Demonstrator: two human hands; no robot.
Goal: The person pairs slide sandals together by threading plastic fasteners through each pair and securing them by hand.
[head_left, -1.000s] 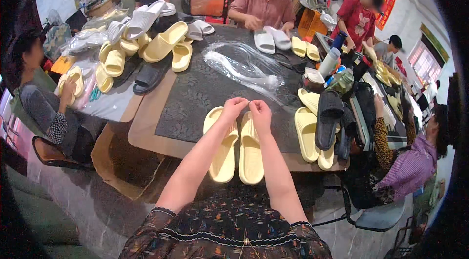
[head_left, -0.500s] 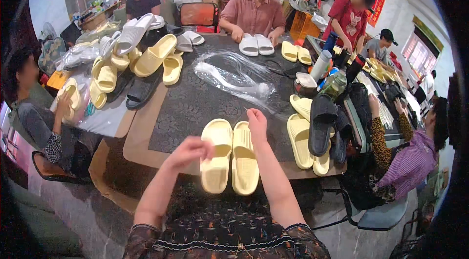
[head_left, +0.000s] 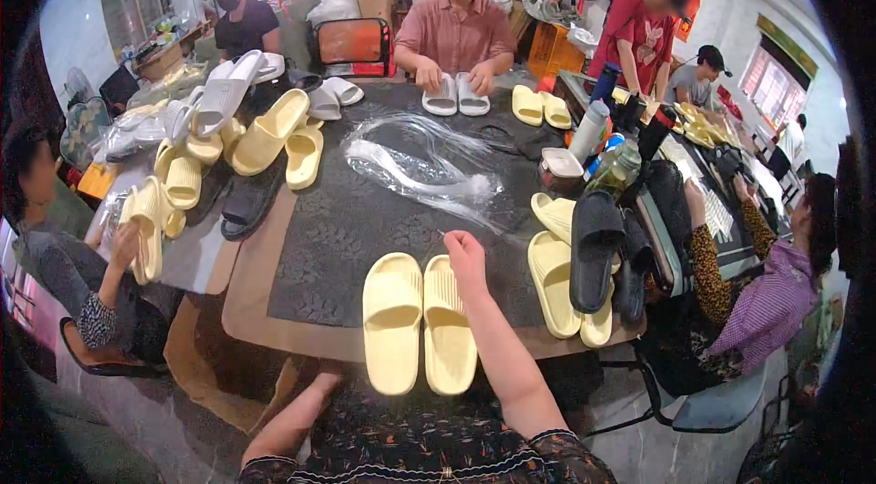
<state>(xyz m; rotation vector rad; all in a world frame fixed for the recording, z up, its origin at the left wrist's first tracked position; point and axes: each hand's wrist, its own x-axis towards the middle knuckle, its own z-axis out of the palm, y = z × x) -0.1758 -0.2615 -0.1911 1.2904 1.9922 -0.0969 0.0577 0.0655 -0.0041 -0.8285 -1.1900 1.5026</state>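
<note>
A pair of pale yellow slide sandals lies side by side at the table's near edge, toes away from me: the left sandal point(head_left: 393, 324) and the right sandal point(head_left: 449, 338). Above the right sandal's toe, my right hand point(head_left: 465, 260) is closed in a pinch, a small thin pale piece point(head_left: 443, 232) sticking out of the fingertips; its kind is too small to tell. The right forearm passes over that sandal's outer side. My left hand point(head_left: 325, 382) is down by the table's near edge, left of the pair; its fingers are hidden.
Clear plastic strands point(head_left: 420, 165) lie mid-table on the dark mat point(head_left: 319, 256). To the right are more yellow sandals point(head_left: 552, 283), a black sandal point(head_left: 598, 251) and bottles. Slippers pile up at left. Across the table a person handles grey sandals point(head_left: 456, 96); other people work around.
My left hand has left the left sandal and dropped down to the table's edge. My right hand keeps its pinch near the right sandal. The whole view has shifted slightly.
</note>
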